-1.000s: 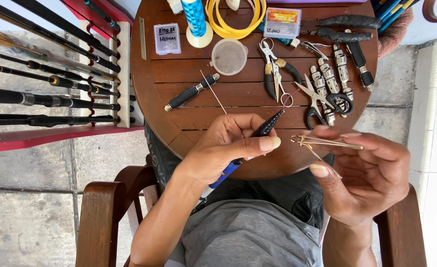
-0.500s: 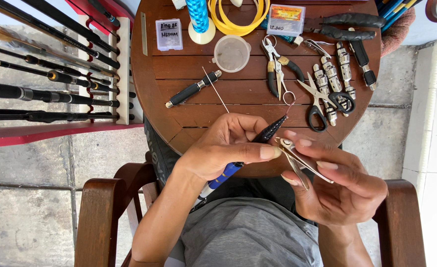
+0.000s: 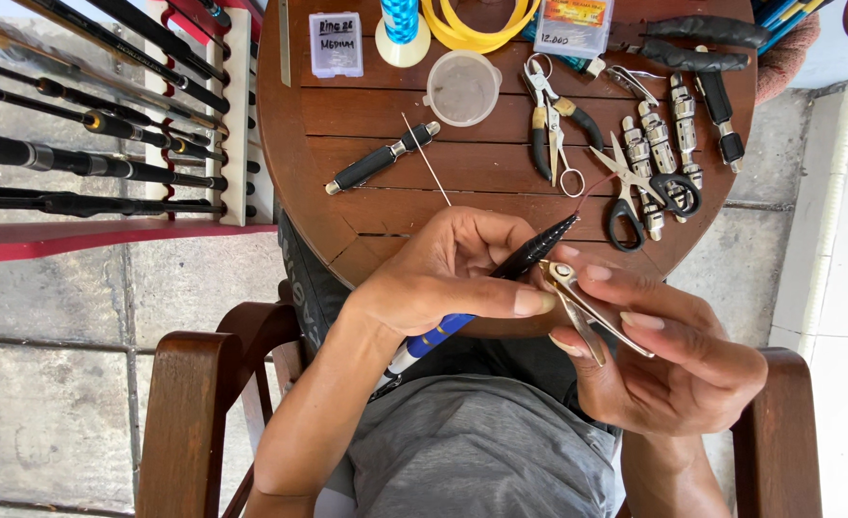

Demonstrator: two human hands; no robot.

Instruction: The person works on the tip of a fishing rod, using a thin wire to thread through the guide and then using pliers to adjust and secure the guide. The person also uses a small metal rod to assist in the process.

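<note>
Round dark wooden slatted tabletop (image 3: 366, 206) over grey stone paving; wooden chair arms below. Far edge: small clear box (image 3: 336, 44) with white label, second clear box (image 3: 573, 24) with orange-yellow label. One scissors (image 3: 635, 187), one round clear lid (image 3: 462, 88). Left hand (image 3: 443, 273) grip pinching black-blue rod (image 3: 500, 283) at near edge; right hand (image 3: 668, 360) grip pinching brass pliers (image 3: 587, 312).

A round wooden table (image 3: 366, 144) is seen at the top centre of the frame. On it are laid a black-handled tool (image 3: 378, 159), a clear cup (image 3: 462, 88), pliers (image 3: 550, 120), scissors (image 3: 625, 192), a yellow coil (image 3: 476, 24) and a blue spool (image 3: 401, 24). Rods (image 3: 79, 158) are racked at upper left. Chair arms (image 3: 189, 412) are seen at the bottom.
</note>
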